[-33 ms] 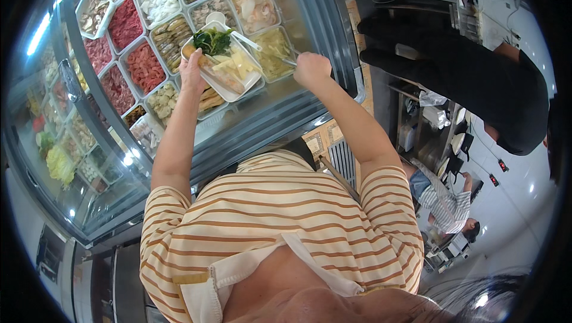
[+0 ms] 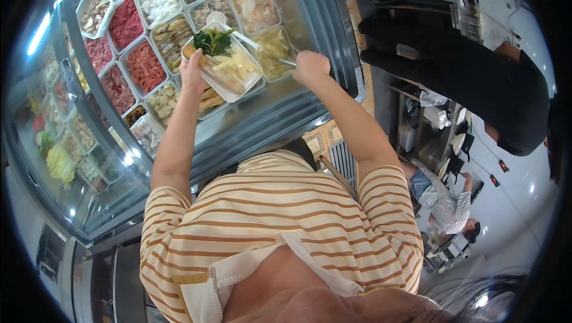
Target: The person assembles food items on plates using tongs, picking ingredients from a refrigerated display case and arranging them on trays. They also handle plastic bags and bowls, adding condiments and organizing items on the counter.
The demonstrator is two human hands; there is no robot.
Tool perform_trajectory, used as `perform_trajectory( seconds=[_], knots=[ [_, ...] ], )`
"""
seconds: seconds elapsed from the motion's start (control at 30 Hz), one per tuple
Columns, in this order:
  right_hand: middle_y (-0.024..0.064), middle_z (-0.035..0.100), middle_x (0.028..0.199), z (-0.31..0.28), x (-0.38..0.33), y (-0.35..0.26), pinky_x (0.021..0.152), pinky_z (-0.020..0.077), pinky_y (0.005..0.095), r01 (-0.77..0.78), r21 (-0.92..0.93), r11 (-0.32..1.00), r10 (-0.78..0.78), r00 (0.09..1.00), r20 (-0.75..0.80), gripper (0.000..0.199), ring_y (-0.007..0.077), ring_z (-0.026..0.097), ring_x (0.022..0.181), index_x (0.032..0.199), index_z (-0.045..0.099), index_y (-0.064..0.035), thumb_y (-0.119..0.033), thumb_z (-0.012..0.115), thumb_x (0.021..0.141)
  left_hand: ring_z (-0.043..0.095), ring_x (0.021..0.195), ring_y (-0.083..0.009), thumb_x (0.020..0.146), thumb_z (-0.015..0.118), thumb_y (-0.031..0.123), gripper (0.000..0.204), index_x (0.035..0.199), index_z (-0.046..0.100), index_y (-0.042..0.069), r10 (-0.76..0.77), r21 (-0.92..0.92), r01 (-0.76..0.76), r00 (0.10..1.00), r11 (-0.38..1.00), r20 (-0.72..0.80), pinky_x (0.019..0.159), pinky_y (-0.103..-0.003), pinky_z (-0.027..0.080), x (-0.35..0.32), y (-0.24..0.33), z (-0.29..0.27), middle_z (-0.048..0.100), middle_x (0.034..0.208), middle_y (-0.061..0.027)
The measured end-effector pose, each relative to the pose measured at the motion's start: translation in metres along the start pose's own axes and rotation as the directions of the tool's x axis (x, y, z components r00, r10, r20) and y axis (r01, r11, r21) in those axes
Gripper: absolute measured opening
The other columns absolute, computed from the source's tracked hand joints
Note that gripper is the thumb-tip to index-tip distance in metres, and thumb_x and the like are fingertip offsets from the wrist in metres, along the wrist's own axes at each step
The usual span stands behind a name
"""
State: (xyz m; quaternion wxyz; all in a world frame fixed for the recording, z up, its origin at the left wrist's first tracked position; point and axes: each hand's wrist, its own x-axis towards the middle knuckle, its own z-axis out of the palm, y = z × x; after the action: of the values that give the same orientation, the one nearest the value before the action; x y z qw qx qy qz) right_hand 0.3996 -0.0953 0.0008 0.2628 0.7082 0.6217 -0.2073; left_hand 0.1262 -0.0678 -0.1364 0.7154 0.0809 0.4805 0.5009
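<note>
My left hand (image 2: 191, 72) grips the left edge of a white tray (image 2: 229, 95), fingers around its rim. On the tray lie dark leafy greens (image 2: 213, 42), pale yellow slices (image 2: 241, 61) and long pinkish-tan pieces. My right hand (image 2: 311, 68) is closed around a thin metal utensil (image 2: 287, 62), whose handle end is hidden in the fist. Its other end reaches into a square tub (image 2: 275, 79) of yellow-green strips; whether it is tongs or a spoon I cannot make out. A white handle (image 2: 245, 41) slants between the tray and that tub.
Several tubs of raw meat (image 2: 146, 68), seafood and vegetables fill the glass-sided display case (image 2: 208, 153). A white hexagonal bowl (image 2: 95, 16) sits at its far left. To the right are a person in black (image 2: 476, 79), a person in stripes (image 2: 450, 207) and a shelf (image 2: 417, 120).
My right hand has shifted very slightly to the left and away from me with the metal utensil. The tray and my left hand stay in place.
</note>
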Motion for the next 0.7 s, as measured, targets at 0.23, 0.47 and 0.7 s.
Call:
perform_trajectory(
  seconds=[0.23,0.47,0.7],
  knots=[
    [0.0151,0.066,0.091,0.039,0.036,-0.015,0.072,0.0521,0.0389,-0.020,0.070,0.997,0.020,1.000,-0.006,0.018,0.0310,0.065,0.086,0.082,0.068,-0.0036,-0.014,0.060,0.070,0.062,0.086,-0.0214,0.086,0.055,0.009,0.024,0.108,0.051,0.004,0.011,-0.004,-0.011,1.000,1.000,-0.001,0.074,-0.037,0.054,-0.007,-0.001,-0.002,0.059,0.099,-0.0074],
    [0.0145,0.066,0.085,0.023,0.004,-0.006,0.072,0.0518,0.0403,0.028,0.038,0.999,-0.026,0.998,-0.048,0.016,0.0319,0.065,0.081,0.081,0.068,-0.0043,-0.011,0.059,0.070,0.062,0.086,-0.0206,0.085,0.057,0.010,0.025,0.108,0.052,0.005,-0.005,-0.024,0.005,1.000,1.000,0.008,0.075,-0.037,0.053,-0.002,-0.001,0.001,0.060,0.098,-0.0066],
    [0.0144,0.066,0.089,0.021,-0.007,0.000,0.071,0.0523,0.0387,0.029,-0.016,0.999,-0.029,1.000,-0.007,0.017,0.0295,0.064,0.086,0.084,0.069,-0.0047,-0.011,0.058,0.072,0.061,0.085,-0.0192,0.083,0.061,0.011,0.025,0.106,0.053,0.007,-0.014,-0.037,0.015,1.000,0.999,0.008,0.074,-0.036,0.052,0.016,-0.016,-0.011,0.061,0.097,-0.0047]
  ],
)
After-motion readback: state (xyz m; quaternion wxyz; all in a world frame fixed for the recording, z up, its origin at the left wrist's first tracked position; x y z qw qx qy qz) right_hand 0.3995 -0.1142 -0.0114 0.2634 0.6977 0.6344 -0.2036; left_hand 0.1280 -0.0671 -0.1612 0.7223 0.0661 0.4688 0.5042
